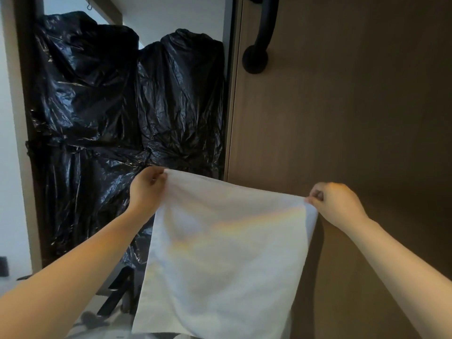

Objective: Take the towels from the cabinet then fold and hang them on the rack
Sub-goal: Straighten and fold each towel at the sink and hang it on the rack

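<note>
1. Head view: a white towel [220, 245] hangs spread out in front of the person, held up by its two top corners and falling flat toward the bottom of the frame.
2. The left hand [146, 189] pinches the towel's upper left corner, fingers [159, 176] curled closed on the cloth.
3. The right hand [335, 204] pinches the upper right corner in the same way, fingers [316, 195] bent tight round the edge.
4. The top edge runs taut between the two hands, sloping slightly down to the right.
5. Behind the towel on the left, black plastic bags [127, 106] fill a tall opening.
6. On the right stands a brown wooden door [354, 106] with a black handle [261, 33] near its top left.
</note>
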Motion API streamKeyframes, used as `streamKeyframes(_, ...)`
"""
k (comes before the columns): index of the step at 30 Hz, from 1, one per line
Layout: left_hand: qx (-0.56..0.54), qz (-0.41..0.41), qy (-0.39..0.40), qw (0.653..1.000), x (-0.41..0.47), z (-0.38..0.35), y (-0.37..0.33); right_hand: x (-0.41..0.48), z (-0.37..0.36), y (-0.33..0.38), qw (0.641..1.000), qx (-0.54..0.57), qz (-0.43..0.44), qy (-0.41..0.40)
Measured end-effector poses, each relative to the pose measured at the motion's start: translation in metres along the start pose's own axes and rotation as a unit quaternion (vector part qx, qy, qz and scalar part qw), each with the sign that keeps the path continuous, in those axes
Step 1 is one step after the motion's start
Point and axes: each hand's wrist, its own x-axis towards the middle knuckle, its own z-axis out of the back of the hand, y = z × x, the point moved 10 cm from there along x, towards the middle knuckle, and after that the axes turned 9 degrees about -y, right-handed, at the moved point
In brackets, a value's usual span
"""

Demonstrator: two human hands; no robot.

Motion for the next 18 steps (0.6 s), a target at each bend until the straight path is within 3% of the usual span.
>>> streamKeyframes(8,-0.038,-0.051,0.152,0.986,-0.129,-0.040,-0.008,-0.090,-0.052,0.056,0.965,0.225,-0.041,0.129)
streamKeyframes(12,-0.063,0.000,0.186,0.981,-0.184,-0.041,0.014,-0.156,-0.076,0.074,0.929,0.319,-0.058,0.179)
streamKeyframes(18,-0.117,0.104,0.215,0.964,-0.252,-0.034,0.039,-0.231,-0.092,0.080,0.878,0.412,-0.158,0.184)
